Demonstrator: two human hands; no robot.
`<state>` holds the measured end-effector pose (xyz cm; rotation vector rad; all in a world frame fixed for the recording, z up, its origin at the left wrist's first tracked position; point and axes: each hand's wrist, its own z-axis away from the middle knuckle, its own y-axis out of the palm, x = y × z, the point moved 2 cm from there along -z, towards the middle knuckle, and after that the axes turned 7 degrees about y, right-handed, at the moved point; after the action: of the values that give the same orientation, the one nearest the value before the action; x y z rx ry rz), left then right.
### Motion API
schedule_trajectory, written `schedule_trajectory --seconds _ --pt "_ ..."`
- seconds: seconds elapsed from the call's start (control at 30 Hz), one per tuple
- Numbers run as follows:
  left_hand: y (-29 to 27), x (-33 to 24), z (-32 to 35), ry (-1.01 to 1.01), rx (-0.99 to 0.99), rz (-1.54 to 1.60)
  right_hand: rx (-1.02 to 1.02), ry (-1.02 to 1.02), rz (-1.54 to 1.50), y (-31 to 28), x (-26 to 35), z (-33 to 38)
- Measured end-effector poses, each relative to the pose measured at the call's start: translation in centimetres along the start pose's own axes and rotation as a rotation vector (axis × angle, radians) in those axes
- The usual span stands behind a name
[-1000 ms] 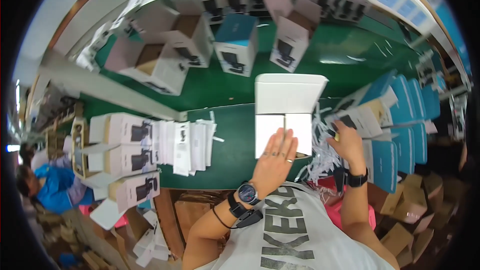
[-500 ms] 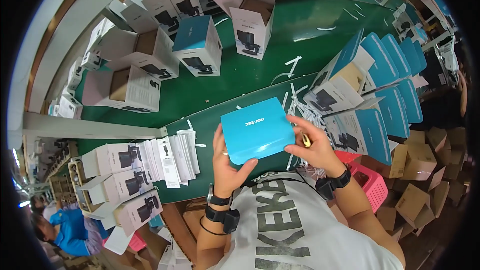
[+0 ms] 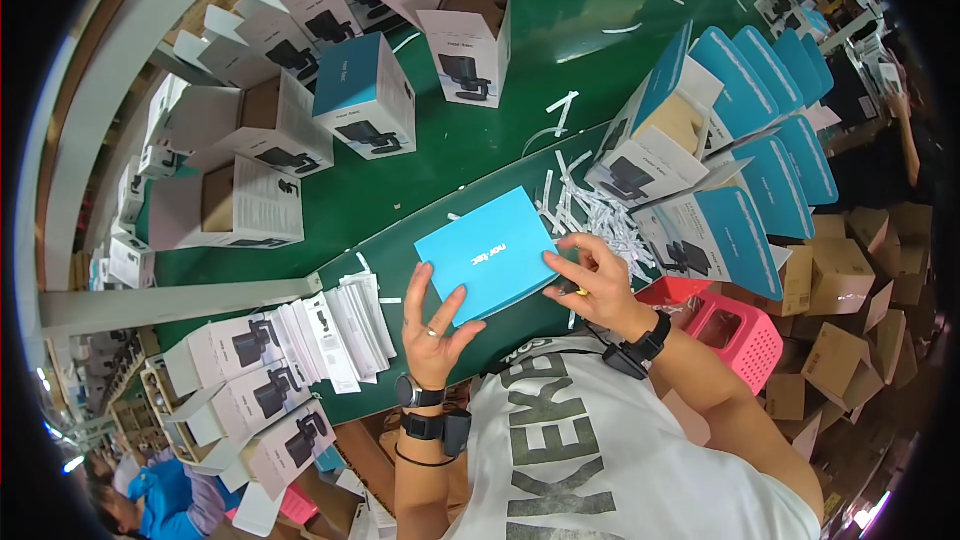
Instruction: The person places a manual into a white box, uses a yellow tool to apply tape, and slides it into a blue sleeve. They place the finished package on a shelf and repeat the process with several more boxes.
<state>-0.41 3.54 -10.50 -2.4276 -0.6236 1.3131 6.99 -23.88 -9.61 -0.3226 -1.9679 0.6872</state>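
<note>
A box with a blue top [image 3: 485, 255] lies in front of me at the near side of the green bench, its top closed. My left hand [image 3: 435, 335] holds its left near corner, two fingertips on the top and the thumb at the near edge. At the right near corner, my right hand [image 3: 600, 290] grips the box with finger and thumb. A small yellow and dark tool [image 3: 572, 291] is tucked in that hand, mostly hidden by the fingers; its kind cannot be made out.
White paper strips [image 3: 600, 220] are heaped right of the box. Folded leaflets [image 3: 340, 330] stand at left beside open white boxes [image 3: 270, 380]. Blue-flapped boxes [image 3: 720, 230] line the right. A closed box [image 3: 370, 100] stands farther back. A pink basket [image 3: 735, 340] sits below the bench edge.
The blue top, raised and curved before, now lies flatter on the box. My left fingers have come up onto the top, and the right hand has slid along the near right corner. The view has shifted.
</note>
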Motion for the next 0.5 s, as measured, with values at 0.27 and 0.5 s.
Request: schedule_trajectory --seconds 0.27,0.5 --pt "1.0 -5.5 -6.1 0.076 0.405 -0.589 0.094 -0.197 0.024 0.9 -0.1 -0.5" --pt "5.1 -2.7 -4.4 0.128 0.459 -0.799 0.028 -0.151 -0.041 1.8 -0.4 -0.2"
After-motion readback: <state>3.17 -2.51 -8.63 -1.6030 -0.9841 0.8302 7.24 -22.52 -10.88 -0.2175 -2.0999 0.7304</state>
